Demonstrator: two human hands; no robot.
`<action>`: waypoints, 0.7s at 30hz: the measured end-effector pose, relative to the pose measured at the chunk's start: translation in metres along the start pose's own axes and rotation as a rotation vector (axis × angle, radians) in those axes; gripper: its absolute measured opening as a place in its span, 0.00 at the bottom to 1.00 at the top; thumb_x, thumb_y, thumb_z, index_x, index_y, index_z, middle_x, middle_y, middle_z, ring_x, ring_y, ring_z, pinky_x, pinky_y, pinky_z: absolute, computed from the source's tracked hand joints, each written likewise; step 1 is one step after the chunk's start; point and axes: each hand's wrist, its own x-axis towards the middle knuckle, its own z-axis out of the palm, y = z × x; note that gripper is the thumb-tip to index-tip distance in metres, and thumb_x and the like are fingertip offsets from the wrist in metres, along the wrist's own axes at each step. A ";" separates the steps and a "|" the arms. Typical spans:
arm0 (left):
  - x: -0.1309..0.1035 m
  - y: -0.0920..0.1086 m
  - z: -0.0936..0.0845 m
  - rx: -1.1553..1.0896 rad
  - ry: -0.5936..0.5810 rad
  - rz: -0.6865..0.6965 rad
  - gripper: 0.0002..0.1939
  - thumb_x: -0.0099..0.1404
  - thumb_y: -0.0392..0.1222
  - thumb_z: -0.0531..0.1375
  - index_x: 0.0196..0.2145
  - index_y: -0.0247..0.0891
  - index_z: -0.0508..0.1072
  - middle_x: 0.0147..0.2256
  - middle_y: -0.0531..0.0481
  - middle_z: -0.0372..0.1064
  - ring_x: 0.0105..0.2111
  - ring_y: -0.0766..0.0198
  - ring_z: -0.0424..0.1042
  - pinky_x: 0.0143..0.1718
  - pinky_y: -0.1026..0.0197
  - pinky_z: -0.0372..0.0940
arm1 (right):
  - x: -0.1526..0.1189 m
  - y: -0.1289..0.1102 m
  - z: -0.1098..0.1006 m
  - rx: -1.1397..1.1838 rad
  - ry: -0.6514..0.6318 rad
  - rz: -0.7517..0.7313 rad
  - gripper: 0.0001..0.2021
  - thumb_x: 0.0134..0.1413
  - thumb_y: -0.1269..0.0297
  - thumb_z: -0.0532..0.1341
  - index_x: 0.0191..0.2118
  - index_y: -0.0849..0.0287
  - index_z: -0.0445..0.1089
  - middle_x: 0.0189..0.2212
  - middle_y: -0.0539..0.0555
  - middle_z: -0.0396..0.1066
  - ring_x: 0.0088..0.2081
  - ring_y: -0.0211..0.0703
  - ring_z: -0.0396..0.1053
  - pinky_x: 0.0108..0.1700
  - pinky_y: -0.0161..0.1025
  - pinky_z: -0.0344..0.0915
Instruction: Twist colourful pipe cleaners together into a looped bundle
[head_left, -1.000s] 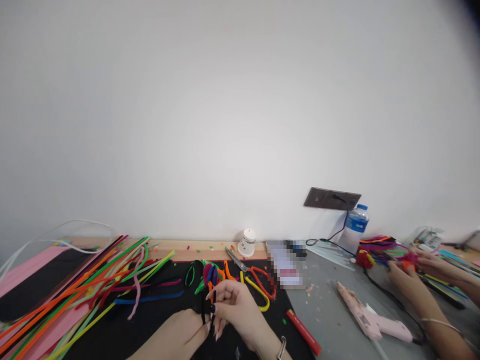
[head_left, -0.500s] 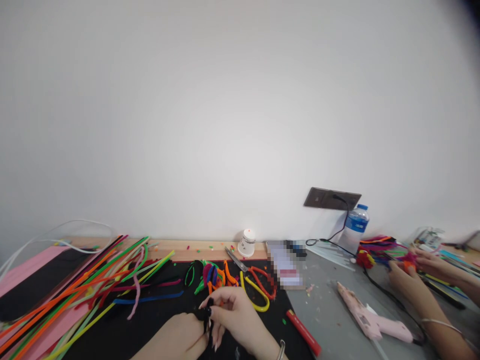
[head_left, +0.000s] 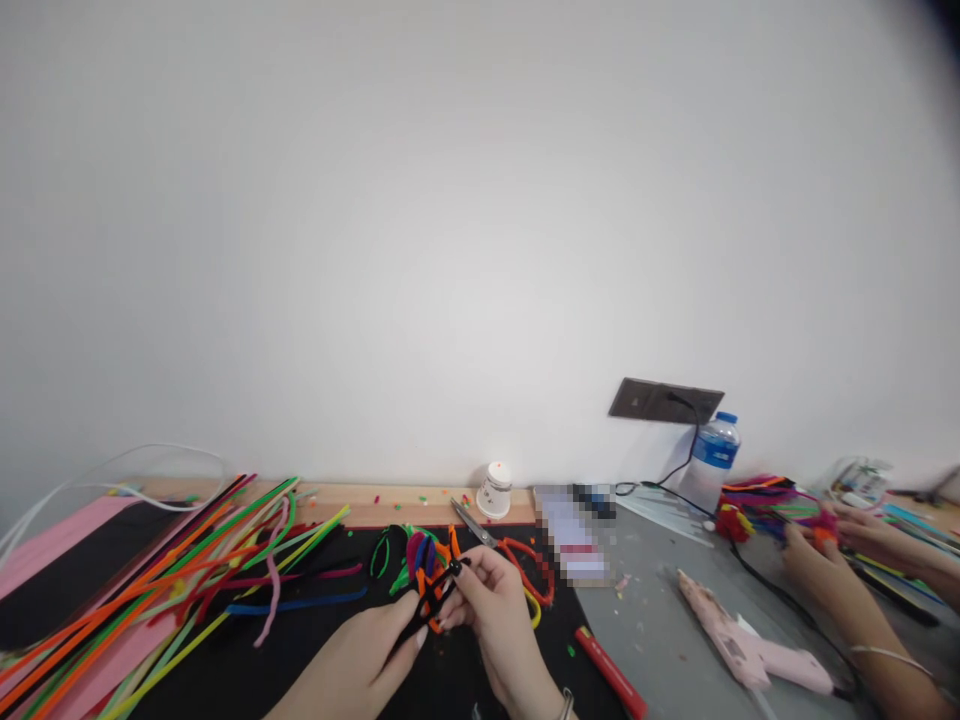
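Observation:
Both hands hold a black pipe cleaner [head_left: 436, 604], which slants up to the right between them. My left hand [head_left: 373, 640] is closed on its lower end. At the upper end, the thumb and fingers of my right hand [head_left: 491, 610] pinch it. Just behind lie bent pipe cleaner pieces [head_left: 421, 548] in orange, green, blue and magenta, partly covered by the fingers. Scissors [head_left: 538, 555] with red handles rest beyond my right hand. A yellow handle [head_left: 535, 608] shows beside that hand, mostly hidden.
Long coloured pipe cleaners [head_left: 187, 580] spread over the left side. A white paper cup [head_left: 495, 490] stands by the wall. Rightward are a phone [head_left: 574, 540], a red tube [head_left: 611, 672], a pink glue gun [head_left: 739, 640] and a bottle [head_left: 716, 450]. Another person's hands [head_left: 821, 570] work at far right.
My right hand has moved up and right, away from my left. The black pipe cleaner, bunched at the fingertips before, now stretches between both hands.

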 end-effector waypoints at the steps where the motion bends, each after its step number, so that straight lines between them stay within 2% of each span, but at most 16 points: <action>1: 0.001 0.000 0.000 0.008 0.007 -0.002 0.11 0.64 0.39 0.46 0.39 0.42 0.67 0.34 0.51 0.73 0.34 0.62 0.72 0.34 0.67 0.62 | 0.000 0.000 0.000 0.017 0.012 0.000 0.10 0.45 0.63 0.63 0.27 0.62 0.61 0.13 0.47 0.66 0.14 0.33 0.65 0.19 0.28 0.63; 7: 0.008 -0.006 0.001 0.119 0.029 -0.057 0.12 0.63 0.35 0.46 0.34 0.42 0.68 0.32 0.49 0.73 0.33 0.61 0.72 0.32 0.68 0.62 | -0.001 0.001 0.000 0.101 0.036 0.012 0.13 0.43 0.61 0.65 0.26 0.62 0.61 0.13 0.47 0.66 0.14 0.32 0.64 0.18 0.28 0.63; 12: 0.010 -0.005 -0.001 0.028 0.062 -0.065 0.12 0.62 0.37 0.47 0.37 0.44 0.69 0.35 0.50 0.74 0.35 0.59 0.72 0.36 0.65 0.63 | 0.001 0.003 0.001 0.141 0.048 0.013 0.16 0.40 0.58 0.66 0.25 0.61 0.59 0.11 0.47 0.65 0.13 0.32 0.63 0.16 0.27 0.61; 17: 0.012 -0.005 -0.002 0.010 0.072 -0.059 0.12 0.59 0.38 0.47 0.28 0.44 0.70 0.27 0.52 0.72 0.29 0.60 0.71 0.30 0.66 0.63 | 0.005 0.008 0.000 0.186 0.046 0.022 0.19 0.36 0.55 0.67 0.24 0.60 0.57 0.09 0.45 0.63 0.10 0.31 0.61 0.14 0.26 0.59; 21: 0.012 -0.006 -0.001 -0.020 0.085 -0.050 0.11 0.58 0.39 0.48 0.25 0.44 0.69 0.26 0.53 0.71 0.27 0.61 0.70 0.30 0.66 0.63 | 0.007 0.011 -0.003 0.200 0.023 0.000 0.19 0.37 0.56 0.67 0.24 0.60 0.56 0.10 0.45 0.63 0.10 0.31 0.61 0.13 0.25 0.58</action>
